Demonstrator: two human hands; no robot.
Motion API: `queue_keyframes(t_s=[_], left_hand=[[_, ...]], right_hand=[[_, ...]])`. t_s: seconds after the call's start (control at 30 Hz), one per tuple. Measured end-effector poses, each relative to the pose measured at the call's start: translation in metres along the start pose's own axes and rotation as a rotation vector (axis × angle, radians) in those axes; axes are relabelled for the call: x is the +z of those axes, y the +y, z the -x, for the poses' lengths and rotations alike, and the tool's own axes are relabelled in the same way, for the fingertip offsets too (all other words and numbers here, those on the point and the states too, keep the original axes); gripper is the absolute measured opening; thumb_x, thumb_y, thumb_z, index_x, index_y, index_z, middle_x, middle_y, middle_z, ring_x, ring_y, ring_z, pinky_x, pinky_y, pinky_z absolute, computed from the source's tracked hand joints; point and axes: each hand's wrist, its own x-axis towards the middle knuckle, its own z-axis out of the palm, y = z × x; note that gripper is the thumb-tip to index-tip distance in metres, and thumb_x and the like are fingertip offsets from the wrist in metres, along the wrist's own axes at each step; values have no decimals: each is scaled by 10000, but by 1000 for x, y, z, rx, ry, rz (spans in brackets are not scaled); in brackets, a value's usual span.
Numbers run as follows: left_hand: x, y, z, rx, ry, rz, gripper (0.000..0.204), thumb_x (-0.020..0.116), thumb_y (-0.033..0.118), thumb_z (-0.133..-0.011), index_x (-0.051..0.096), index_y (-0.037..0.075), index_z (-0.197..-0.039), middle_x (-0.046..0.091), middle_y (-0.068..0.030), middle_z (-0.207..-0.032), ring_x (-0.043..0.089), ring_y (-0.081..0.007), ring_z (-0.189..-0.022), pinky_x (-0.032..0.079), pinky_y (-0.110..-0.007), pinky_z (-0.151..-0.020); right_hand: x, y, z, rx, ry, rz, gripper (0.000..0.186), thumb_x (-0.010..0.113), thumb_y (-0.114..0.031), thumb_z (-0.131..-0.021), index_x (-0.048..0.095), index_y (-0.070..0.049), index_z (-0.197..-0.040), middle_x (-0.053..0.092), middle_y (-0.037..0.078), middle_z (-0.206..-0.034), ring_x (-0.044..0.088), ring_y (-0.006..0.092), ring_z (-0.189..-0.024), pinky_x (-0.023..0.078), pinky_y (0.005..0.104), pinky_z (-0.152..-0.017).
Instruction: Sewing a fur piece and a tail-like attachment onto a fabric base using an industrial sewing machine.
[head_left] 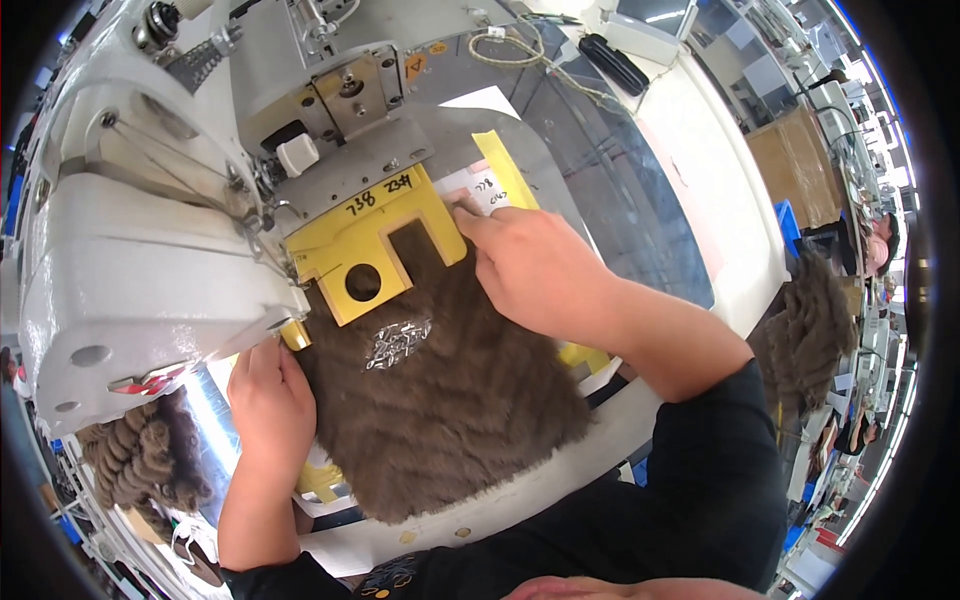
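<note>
A brown fur piece lies on the sewing machine's bed, with a patch of shiny silver bits on it. Over its far part sits a yellow template with a round hole and a square notch, handwriting along its far edge. My right hand is closed at the template's right side, index fingertip pressing at its edge. At the fur's left edge, beneath the machine head, my left hand has its fingers pressed together, beside a small yellow strip. The machine head partly hides its fingertips.
The white sewing machine head overhangs the left side; red-handled snips rest on it. A second yellow strip and white paper lie beyond my right hand. Cord and a black case are farther back. More fur hangs at left.
</note>
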Motion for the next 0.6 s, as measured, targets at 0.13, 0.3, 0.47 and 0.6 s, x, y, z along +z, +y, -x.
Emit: queue_keyframes(t_s=[0.13,0.3,0.47,0.6], left_hand=[[-2,-3,4,-41,-33,-24,167,590,-7,-936,675,-45,-1075,671,-242,-895,650,-453,-815,526,-506,-728],[3,1,-4,-126,-29,46,143,606,9,-926,647,-31,-1057,662,-249,-880,646,-474,-831,522,-538,-735],[7,-3,-5,-114,-31,71,201,596,32,-944,611,-42,-1131,655,-261,-872,646,-471,-835,523,-542,-742],[0,-2,1,-120,-32,125,227,590,27,-948,626,-60,-1156,644,-247,-866,641,-450,-832,529,-514,-755]], right_hand=[[0,-3,-6,-16,33,-1,326,566,-59,-884,664,84,-1160,690,265,-843,679,444,-839,551,517,-795],[-4,-4,-8,4,82,-63,332,574,-76,-882,714,25,-1165,697,276,-923,670,465,-874,541,522,-821],[-3,-5,-7,94,128,-89,348,593,-48,-870,718,7,-1191,693,283,-949,663,467,-922,540,488,-840],[-3,-14,-8,150,87,-42,346,608,-53,-871,716,8,-1195,688,286,-930,666,467,-893,536,477,-815]])
